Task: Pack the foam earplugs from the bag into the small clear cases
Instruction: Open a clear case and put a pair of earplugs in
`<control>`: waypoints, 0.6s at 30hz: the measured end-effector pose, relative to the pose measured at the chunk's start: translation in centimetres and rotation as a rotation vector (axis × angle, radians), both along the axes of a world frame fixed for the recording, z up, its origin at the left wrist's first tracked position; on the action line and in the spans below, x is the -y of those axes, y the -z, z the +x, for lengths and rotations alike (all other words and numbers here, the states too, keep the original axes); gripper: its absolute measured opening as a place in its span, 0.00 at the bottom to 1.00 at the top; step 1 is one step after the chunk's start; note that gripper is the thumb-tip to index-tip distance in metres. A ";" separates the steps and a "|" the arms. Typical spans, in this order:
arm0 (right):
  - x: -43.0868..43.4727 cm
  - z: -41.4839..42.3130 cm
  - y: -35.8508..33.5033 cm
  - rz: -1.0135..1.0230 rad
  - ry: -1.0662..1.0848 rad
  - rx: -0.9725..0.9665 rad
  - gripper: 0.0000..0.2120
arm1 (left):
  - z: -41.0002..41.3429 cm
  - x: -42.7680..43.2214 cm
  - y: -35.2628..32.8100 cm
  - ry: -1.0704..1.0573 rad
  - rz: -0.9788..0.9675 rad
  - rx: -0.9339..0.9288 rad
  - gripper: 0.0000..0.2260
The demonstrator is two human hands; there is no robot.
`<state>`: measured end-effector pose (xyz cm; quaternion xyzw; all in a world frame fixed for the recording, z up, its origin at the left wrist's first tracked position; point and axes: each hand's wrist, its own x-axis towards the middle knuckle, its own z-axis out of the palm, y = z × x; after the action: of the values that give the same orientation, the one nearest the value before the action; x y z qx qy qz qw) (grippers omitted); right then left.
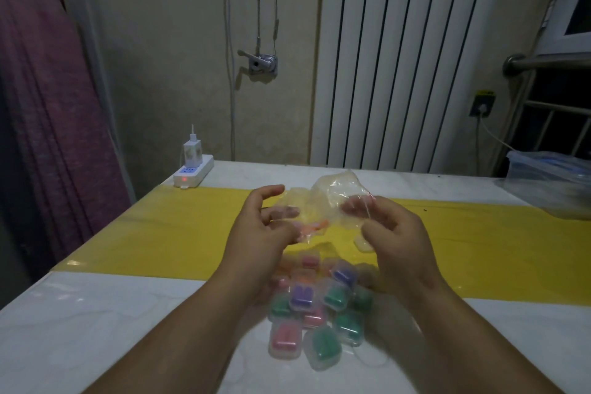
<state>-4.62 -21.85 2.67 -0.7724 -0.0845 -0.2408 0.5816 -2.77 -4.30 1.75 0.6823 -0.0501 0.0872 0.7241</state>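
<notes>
A person's left hand [265, 227] and right hand [393, 233] pinch opposite sides of the clear bag [326, 201], apparently spreading it to reach orange earplugs [315, 229] above the filled cases [316, 307].

Dim indoor light, soft blur, wide-angle bending at edges

One wide-angle camera, worn on the head, looked forward and down at close range over the bench [96, 313], facing the radiator [399, 57] beyond; the left hand [265, 233] and right hand [396, 243] sat near centre-frame.
</notes>
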 end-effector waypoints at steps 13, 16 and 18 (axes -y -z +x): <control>0.9 0.2 -0.7 -0.234 -0.051 -0.079 0.18 | 0.5 -0.6 0.5 0.049 0.073 0.075 0.24; 0.3 0.0 -0.4 -0.264 -0.092 -0.081 0.20 | 0.5 -0.5 0.5 0.083 0.080 0.066 0.24; 0.1 0.1 -0.1 -0.307 -0.107 -0.064 0.19 | 0.5 -0.6 0.4 0.122 0.020 0.049 0.26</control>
<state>-4.50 -21.98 2.76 -0.8539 -0.1428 -0.1692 0.4709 -2.24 -3.65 1.34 0.6828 -0.1099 0.0592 0.7199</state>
